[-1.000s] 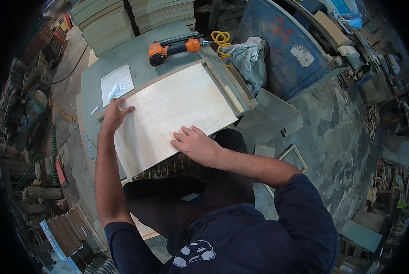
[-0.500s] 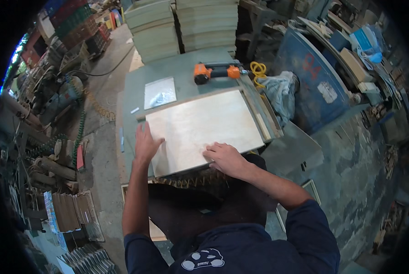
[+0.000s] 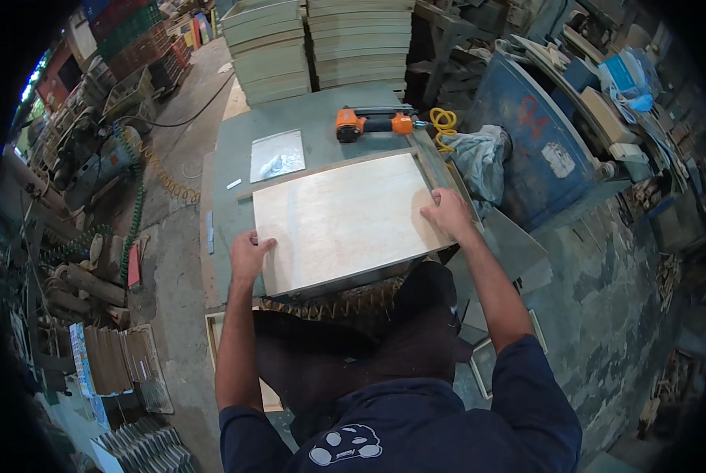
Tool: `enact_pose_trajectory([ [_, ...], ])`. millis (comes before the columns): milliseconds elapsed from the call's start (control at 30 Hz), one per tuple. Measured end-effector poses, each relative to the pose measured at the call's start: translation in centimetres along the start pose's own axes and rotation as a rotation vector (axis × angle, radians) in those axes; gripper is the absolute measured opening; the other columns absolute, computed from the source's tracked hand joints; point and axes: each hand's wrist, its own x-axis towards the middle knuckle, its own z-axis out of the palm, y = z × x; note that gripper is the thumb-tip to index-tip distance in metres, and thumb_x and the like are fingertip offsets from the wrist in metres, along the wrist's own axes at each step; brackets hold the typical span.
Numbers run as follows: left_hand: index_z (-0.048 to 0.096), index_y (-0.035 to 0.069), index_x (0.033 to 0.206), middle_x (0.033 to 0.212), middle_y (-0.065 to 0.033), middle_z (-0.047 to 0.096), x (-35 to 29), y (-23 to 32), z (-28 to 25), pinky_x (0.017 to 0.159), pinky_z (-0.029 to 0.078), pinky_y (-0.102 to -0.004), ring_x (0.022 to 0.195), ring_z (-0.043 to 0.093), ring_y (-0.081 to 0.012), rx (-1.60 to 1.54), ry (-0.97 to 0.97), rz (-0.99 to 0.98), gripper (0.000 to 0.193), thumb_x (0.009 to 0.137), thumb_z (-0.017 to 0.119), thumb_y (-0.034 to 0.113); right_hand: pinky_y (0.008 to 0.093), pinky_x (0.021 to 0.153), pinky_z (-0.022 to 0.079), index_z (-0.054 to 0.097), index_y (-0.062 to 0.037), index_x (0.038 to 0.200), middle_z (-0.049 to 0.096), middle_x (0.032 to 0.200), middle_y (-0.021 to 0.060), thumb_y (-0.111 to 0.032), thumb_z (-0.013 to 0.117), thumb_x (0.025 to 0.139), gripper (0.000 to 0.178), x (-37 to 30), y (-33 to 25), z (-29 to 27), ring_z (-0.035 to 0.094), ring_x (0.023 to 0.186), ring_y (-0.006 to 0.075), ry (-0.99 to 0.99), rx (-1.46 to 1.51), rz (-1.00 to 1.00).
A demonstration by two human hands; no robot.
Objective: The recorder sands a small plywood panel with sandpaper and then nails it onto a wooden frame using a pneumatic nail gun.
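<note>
Panel [image 3: 345, 225] of pale wood lies flat over the grey-green table [image 3: 317, 114] in the head view, just before the person's knees, its far edge along a wooden strip [image 3: 309, 173]. The left hand [image 3: 250, 256] grasps its left edge and the right hand [image 3: 449, 213] its right edge, thumbs on top, while beyond the strip rest an orange-and-black nail gun [image 3: 372, 124] and a flat whitish packet [image 3: 278, 154].
</note>
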Motion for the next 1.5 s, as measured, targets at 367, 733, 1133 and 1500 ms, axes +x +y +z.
enact_pose_trajectory([
  [367, 0.064, -0.009, 0.103, 0.082, -0.0128, 0.068, 0.6, 0.3, -0.4, 0.065, 0.050, -0.0313, 0.070, 0.064, -0.0178, 0.099, -0.044, -0.041, 0.044, 0.074, 0.079, 0.022, 0.0245, 0.055, 0.047, 0.067, 0.0024, 0.087, 0.064, 0.074, 0.0035, -0.009, 0.074, 0.080, 0.015, 4.5, 5.3, 1.0, 0.057, 0.061, 0.0086, -0.294, 0.489, 0.116],
  [733, 0.063, -0.007, 0.110, 0.081, -0.0112, 0.067, 0.2, -0.1, 0.0, 0.065, 0.049, -0.0300, 0.070, 0.063, -0.0160, 0.066, -0.039, -0.066, 0.048, 0.076, 0.078, 0.024, 0.0241, 0.059, 0.048, 0.067, 0.0021, 0.090, 0.065, 0.077, 0.0041, -0.012, 0.074, 0.083, 0.017, 3.5, 4.9, 0.1, 0.057, 0.065, 0.0089, -0.348, 0.512, 0.167],
  [1133, 0.064, 0.001, 0.109, 0.084, -0.0129, 0.064, 0.1, 0.7, -0.4, 0.071, 0.051, -0.0363, 0.079, 0.064, -0.0245, 0.169, 0.049, -0.036, 0.049, 0.072, 0.081, 0.027, 0.0239, 0.056, 0.046, 0.062, 0.0039, 0.098, 0.063, 0.074, 0.0034, -0.012, 0.074, 0.082, 0.026, 4.4, 4.4, 0.6, 0.056, 0.062, 0.0090, -0.324, 0.529, 0.084],
  [1500, 0.058, 0.008, 0.126, 0.147, -0.0186, 0.039, 1.1, 3.8, -2.2, 0.109, 0.035, -0.0388, 0.132, 0.041, -0.0349, 0.749, -0.319, 0.381, 0.071, 0.063, 0.084, 0.028, 0.0403, 0.084, 0.048, 0.052, -0.0055, 0.117, 0.063, 0.109, 0.0170, -0.020, 0.082, 0.067, 0.060, 5.6, 2.6, -1.6, 0.061, 0.103, 0.0288, -0.367, -0.094, -0.024],
])
